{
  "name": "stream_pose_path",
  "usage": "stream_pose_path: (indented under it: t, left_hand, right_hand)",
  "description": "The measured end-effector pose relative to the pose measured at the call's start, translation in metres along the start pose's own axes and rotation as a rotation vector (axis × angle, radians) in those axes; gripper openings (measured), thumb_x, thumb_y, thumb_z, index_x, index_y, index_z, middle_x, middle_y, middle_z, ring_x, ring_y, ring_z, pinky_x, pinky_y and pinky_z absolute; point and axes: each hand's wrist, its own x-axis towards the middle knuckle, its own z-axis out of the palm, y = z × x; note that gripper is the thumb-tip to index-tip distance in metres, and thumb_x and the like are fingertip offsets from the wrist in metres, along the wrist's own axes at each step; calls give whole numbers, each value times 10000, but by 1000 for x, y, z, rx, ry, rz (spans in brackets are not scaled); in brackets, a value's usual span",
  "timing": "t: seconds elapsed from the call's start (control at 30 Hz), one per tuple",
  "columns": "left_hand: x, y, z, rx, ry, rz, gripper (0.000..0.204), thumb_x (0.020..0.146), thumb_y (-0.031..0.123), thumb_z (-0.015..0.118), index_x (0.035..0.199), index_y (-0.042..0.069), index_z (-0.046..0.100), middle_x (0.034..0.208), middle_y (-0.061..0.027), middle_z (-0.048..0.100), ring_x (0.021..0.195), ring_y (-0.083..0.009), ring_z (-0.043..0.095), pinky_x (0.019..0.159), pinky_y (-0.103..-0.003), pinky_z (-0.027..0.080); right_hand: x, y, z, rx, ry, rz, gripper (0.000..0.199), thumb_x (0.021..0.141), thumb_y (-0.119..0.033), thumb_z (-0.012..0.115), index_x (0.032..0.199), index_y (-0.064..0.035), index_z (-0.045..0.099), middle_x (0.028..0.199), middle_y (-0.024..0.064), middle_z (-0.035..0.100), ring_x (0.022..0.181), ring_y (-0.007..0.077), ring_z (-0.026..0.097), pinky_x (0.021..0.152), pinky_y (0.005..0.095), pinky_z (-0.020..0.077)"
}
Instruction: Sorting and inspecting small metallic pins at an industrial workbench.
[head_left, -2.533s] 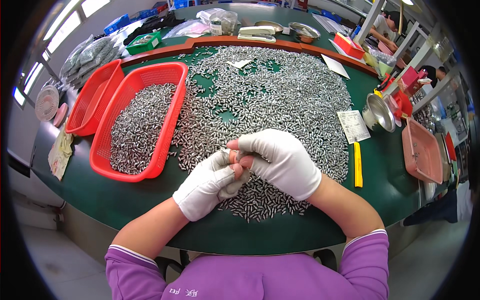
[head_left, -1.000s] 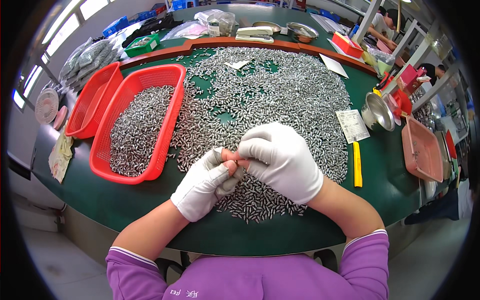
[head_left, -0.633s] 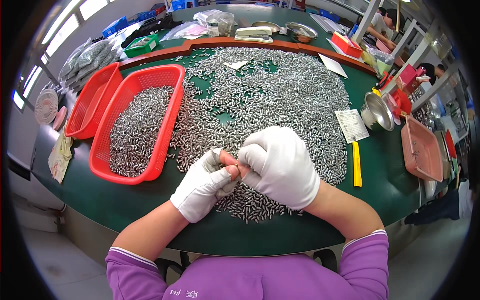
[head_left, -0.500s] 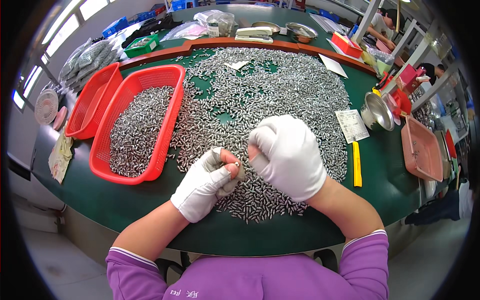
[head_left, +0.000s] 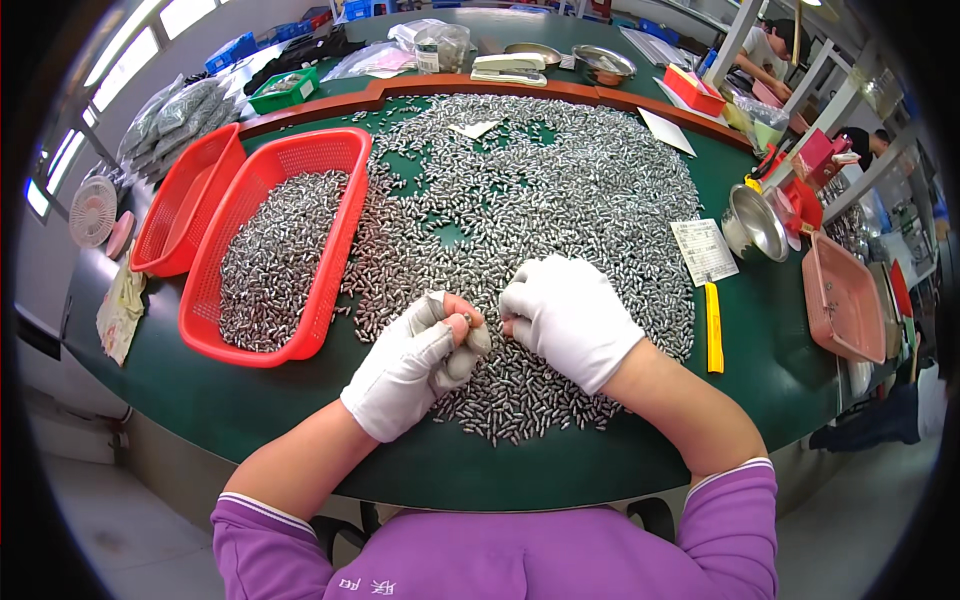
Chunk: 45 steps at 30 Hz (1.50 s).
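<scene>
Small silvery metal parts (head_left: 600, 200), pointed and bullet-like, lie spread in a thick layer over the green table. Above their near part is my left hand (head_left: 420, 355), in a white glove with bare thumb and fingertip, pinching one small metal part (head_left: 468, 320) whose end just shows. My right hand (head_left: 572, 322), gloved in white, is curled close to the right of it, low over the parts. Its fingertips point down and are mostly hidden by the glove, so what they pinch, if anything, does not show. A red basket (head_left: 338, 265) full of the same parts stands to the left.
Beside the full basket stands another red basket (head_left: 165, 235). A yellow cutter (head_left: 713, 328) and a printed paper slip (head_left: 704, 252) lie on the right, near a steel bowl (head_left: 757, 222) and a pink tray (head_left: 845, 340). A brown wooden rail (head_left: 370, 92) borders the far side.
My right hand has come down, with its fingers pointing lower toward the parts. My left hand has stayed nearly in place, its pinched part turned slightly.
</scene>
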Motion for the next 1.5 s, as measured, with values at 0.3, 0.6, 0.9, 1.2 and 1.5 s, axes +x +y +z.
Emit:
stream_pose_path:
  t: [0.3, 0.6, 0.9, 1.2, 1.5]
  left_hand:
    - [1, 1, -1, -80, -61, -43, 264, 927, 228, 662, 1097, 90, 514, 961, -29, 604, 717, -58, 469, 631, -183, 393]
    - [1, 2, -3, -13, -31, -28, 197, 938, 206, 649, 1051, 86, 540, 927, -27, 599, 665, -59, 453, 593, -185, 371]
    - [0, 3, -2, -84, -25, -21, 171, 961, 221, 616, 1038, 85, 548, 905, -25, 610, 677, -67, 494, 606, -191, 400]
    - [1, 0, -1, -111, -48, -16, 249, 930, 219, 654, 1094, 92, 517, 956, -17, 602, 697, -63, 474, 607, -188, 382]
    - [1, 1, -1, -42, -37, -40, 248, 913, 222, 684, 1069, 92, 541, 892, 18, 572, 667, -51, 421, 584, -189, 342]
  right_hand:
    - [6, -5, -19, 505, 304, -174, 208, 668, -72, 804, 824, -89, 668, 853, 60, 648, 812, 255, 629, 725, 364, 511]
    - [4, -5, -7, 394, 288, -93, 139, 762, -138, 726, 886, -85, 691, 891, 76, 648, 847, 280, 628, 748, 387, 516]
    - [2, 0, 8, 52, 65, -48, 132, 759, -216, 711, 783, -100, 653, 824, 67, 601, 805, 283, 612, 720, 412, 504]
    - [6, -6, -12, 336, 374, -151, 121, 731, -98, 736, 836, -86, 676, 866, 61, 652, 782, 275, 622, 691, 382, 503]
    - [6, -13, -18, 314, 365, -308, 110, 774, -154, 705, 859, -85, 692, 792, 53, 636, 734, 262, 626, 622, 375, 512]
